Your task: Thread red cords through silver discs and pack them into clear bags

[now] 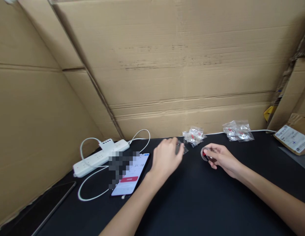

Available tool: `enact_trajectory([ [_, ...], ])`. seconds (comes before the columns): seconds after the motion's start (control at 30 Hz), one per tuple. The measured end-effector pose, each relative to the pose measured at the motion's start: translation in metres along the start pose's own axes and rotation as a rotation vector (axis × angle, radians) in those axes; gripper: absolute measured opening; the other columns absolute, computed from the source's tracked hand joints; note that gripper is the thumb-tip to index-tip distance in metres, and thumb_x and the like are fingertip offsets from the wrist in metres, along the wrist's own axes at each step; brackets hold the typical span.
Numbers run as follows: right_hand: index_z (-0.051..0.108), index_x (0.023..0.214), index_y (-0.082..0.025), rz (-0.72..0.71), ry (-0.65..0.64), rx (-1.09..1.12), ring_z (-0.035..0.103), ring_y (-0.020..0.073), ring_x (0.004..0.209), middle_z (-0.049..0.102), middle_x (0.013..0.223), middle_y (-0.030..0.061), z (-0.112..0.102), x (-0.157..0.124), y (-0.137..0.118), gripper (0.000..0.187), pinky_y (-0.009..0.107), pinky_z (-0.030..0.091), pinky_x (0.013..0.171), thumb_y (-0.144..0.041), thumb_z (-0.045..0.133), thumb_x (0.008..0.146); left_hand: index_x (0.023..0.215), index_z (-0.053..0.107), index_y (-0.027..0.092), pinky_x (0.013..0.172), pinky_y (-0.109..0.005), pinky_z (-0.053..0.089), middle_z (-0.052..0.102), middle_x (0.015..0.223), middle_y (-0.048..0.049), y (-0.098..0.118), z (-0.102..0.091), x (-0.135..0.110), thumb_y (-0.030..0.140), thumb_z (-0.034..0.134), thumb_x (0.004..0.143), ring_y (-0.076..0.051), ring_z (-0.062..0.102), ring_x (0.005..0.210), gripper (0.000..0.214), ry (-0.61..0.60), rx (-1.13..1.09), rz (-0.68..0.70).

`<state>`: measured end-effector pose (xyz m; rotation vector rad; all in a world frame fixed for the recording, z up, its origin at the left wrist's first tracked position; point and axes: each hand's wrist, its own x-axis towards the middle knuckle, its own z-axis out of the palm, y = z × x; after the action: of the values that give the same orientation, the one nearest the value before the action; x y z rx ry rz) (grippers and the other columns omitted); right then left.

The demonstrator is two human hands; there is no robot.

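My right hand pinches a small round object with a clear rim and a red part, between thumb and fingers. Its exact kind I cannot make out, as the fingers cover part of it. To the left, my left hand is bent over the black table, its fingers curled around a small clear plastic bag that shows past the thumb. Just behind it lie clear bags holding shiny things with red spots. A phone with a lit screen rests beside my left wrist.
A white power strip with a charger and looping white cable stands at left. More clear bags lie by the cardboard back wall. A labelled package is at far right; a dark flat device lies at lower left.
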<state>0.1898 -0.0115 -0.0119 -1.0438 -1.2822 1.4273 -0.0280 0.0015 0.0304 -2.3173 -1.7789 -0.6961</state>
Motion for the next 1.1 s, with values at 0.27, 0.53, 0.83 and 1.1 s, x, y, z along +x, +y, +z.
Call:
enact_trajectory([
  [0.27,0.064,0.105,-0.016,-0.042,-0.239,-0.087,0.061,0.015,0.063,0.062,0.077,0.0032,0.008,-0.002,-0.004,0.031,0.027,0.047,0.055,-0.039,0.066,0.084,0.096,0.065,0.019,0.057,-0.026,0.042,0.069,0.076,-0.0022,0.021,0.027,-0.017,0.031,0.047,0.092,-0.016,0.06,0.062,0.021,-0.312,-0.805,0.099],
  [0.53,0.068,0.097,-0.021,-0.586,0.048,-1.107,0.06,0.0238,0.095,0.067,0.099,0.0074,-0.047,0.013,0.004,0.018,0.041,0.048,0.086,-0.021,0.05,0.092,0.088,0.063,0.016,0.051,-0.023,0.043,0.065,0.069,-0.002,0.014,0.045,-0.014,0.026,0.054,0.085,-0.012,0.058,0.053,0.014,-0.411,-0.96,-0.111],
  [0.83,0.064,0.106,-0.02,-0.671,-0.037,-1.161,0.057,0.0214,0.092,0.064,0.098,0.0066,-0.02,-0.002,-0.007,0.016,0.037,0.047,0.085,-0.024,0.057,0.091,0.09,0.064,0.013,0.047,-0.019,0.04,0.064,0.07,-0.002,0.018,0.044,-0.014,0.022,0.058,0.083,-0.009,0.054,0.051,0.013,-0.473,-1.088,-0.163],
  [1.1,0.058,0.089,-0.02,-0.643,-0.152,-1.099,0.056,0.0166,0.083,0.057,0.088,0.0031,0.007,-0.012,-0.003,0.013,0.029,0.045,0.073,-0.013,0.048,0.094,0.09,0.067,0.013,0.048,-0.018,0.042,0.061,0.065,0.0003,0.026,0.039,-0.018,0.009,0.053,0.079,-0.008,0.054,0.053,0.019,-0.491,-1.206,-0.117],
])
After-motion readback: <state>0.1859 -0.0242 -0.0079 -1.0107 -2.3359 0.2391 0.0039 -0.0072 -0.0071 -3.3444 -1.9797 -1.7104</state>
